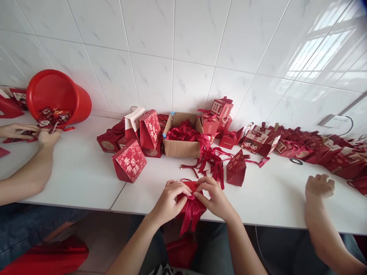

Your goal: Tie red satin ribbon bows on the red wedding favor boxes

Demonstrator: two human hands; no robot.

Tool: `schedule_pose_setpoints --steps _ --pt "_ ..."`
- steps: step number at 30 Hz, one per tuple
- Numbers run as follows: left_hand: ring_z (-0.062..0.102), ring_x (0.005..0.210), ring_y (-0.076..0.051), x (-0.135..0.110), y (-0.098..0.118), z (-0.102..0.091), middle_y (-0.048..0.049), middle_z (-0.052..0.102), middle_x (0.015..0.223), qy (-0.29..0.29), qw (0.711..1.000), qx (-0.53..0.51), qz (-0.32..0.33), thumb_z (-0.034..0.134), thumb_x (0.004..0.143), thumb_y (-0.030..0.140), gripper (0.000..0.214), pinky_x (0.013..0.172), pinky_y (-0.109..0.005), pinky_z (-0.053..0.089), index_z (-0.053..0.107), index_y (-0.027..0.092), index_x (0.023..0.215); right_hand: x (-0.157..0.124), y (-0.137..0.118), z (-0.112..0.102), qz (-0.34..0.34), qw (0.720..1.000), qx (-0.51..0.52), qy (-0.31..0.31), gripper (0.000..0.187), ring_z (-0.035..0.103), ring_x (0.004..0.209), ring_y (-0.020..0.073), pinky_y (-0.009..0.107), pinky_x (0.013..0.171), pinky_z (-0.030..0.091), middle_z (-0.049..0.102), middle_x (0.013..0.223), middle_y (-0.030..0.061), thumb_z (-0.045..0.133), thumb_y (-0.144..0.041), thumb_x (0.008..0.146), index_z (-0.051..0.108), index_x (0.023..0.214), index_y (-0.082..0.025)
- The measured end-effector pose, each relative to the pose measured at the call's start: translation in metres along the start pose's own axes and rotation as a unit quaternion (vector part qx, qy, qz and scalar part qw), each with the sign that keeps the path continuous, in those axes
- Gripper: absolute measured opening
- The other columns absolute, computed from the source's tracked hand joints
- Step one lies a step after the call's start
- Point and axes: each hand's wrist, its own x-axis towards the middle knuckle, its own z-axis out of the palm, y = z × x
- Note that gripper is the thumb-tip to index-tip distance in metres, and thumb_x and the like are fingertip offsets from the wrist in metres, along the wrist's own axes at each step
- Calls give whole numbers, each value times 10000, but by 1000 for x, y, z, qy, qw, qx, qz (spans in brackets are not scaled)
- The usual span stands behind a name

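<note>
Across the white table [86, 172], left hand [173, 196] and right hand [212, 194] angled inward, each grip narrow on red ribbon [191, 214].

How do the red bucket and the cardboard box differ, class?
The red bucket lies on its side; the cardboard box sits upright. The bucket is round and red, the box rectangular and brown. The bucket holds wrapped pieces, the box red ribbons. Both are open containers on the white tabletop.

The left hand [172, 199] and right hand [213, 195] faced each other, fingers [180, 187] bent in a pinch just beside one another, wrists [153, 220] behind them, bare forearms [136, 244] spreading apart.
</note>
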Motion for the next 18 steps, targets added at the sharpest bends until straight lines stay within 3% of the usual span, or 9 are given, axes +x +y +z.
schedule_pose_setpoints --steps 5,11,18 --pt "670 862 -153 1 0 0 13 723 875 11 1000 2 2 530 800 33 191 887 -339 385 601 209 773 4 0 3 35 994 81 71 223 586 809 179 318 751 448 626 840 44 477 -364 930 588 824 -203" --pt "669 852 -161 -2 0 1 -2 724 871 13 1000 18 5 522 810 50 186 876 -345 405 612 208 773 5 0 3 39 999 35 15 196 572 996 223 381 919 401 613 1011 59 593 -385 862 657 784 -217" --pt "662 870 -167 -2 -1 2 -7 723 884 2 1000 28 9 516 824 51 189 869 -352 381 601 205 757 6 4 4 47 986 107 118 237 598 834 194 331 780 467 625 853 57 516 -383 898 594 771 -200"
